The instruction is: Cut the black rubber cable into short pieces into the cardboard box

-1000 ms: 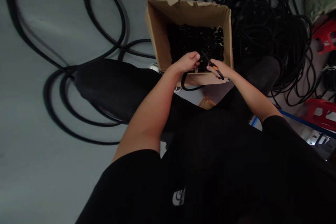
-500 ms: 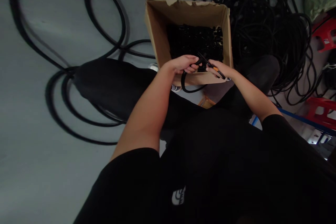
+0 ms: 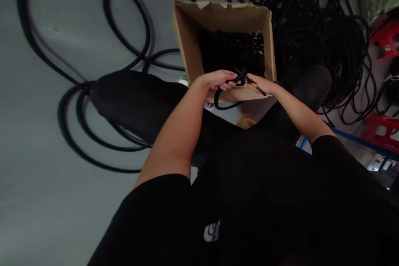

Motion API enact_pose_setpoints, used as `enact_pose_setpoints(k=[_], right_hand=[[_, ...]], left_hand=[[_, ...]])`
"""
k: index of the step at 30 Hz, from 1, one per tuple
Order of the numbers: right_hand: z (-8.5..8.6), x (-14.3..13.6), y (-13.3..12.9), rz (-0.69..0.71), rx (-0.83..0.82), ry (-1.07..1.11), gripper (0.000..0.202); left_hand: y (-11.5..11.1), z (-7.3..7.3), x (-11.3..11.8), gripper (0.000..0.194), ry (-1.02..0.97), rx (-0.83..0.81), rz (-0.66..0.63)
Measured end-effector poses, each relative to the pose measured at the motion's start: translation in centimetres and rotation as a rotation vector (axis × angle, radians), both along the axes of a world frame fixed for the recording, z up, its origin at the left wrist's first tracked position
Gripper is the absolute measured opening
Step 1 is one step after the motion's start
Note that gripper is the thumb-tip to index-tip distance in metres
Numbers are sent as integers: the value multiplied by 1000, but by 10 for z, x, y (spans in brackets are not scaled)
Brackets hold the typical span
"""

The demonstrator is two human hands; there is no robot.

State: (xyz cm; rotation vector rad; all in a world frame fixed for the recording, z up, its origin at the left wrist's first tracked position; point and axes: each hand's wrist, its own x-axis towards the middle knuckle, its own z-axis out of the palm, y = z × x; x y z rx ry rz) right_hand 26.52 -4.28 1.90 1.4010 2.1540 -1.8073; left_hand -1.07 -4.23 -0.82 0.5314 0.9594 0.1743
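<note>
My left hand (image 3: 222, 80) is closed around a thick black hose (image 3: 217, 99), which curves down below it outside the box. Close by on the right, my right hand (image 3: 256, 83) grips a dark scissor-like tool (image 3: 258, 88) with orange on its handle. The tool's tip is next to the hose end, by the fingers of my left hand. Both hands are over the near edge of an open cardboard box (image 3: 191, 52). Small black pieces (image 3: 232, 50) fill its bottom. Whether the tool touches the hose is too small to tell.
Large loops of black hose (image 3: 149, 29) lie on the grey floor at left, partly under my leg. A tangled heap of black hose (image 3: 314, 29) sits right of the box. Red plastic stools (image 3: 385, 126) and a blue bar (image 3: 358, 140) are at far right.
My left hand has moved slightly down with the hose. The tool in my right hand has turned a little and its handles look closer together.
</note>
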Motion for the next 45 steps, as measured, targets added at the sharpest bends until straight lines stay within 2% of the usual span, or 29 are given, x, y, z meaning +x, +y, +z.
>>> enact_pose_setpoints(k=[5, 8, 10, 12, 15, 18, 21, 28, 37, 45], right_hand=[[4, 1, 1, -24, 66, -53, 27], [0, 2, -4, -106, -100, -80, 24], [-5, 2, -9, -194, -240, -88, 23], [-9, 1, -11, -244, -308, -68, 25], [-12, 0, -10, -221, -306, -8, 27], [-13, 0, -5, -169, -277, 30, 26], [-15, 0, -1, -142, -234, 31, 28], [-18, -2, 1, -121, -165, 20, 40], [-25, -5, 3, -109, -156, 62, 47], [-27, -11, -3, -175, -117, 37, 46]], left_hand=[[4, -2, -4, 37, 15, -6, 75], [5, -1, -3, 36, 36, 24, 198], [4, 0, 1, 30, 51, 53, 298], [1, 2, 7, 23, 63, 87, 357], [-1, 2, 14, 19, 82, 154, 348], [-1, 2, 17, 29, 120, 207, 326], [0, 2, 19, 33, 128, 213, 312], [1, 4, 24, 28, 106, 209, 316], [1, -9, 28, 30, 104, 278, 345], [3, -15, 30, 28, 115, 252, 334]])
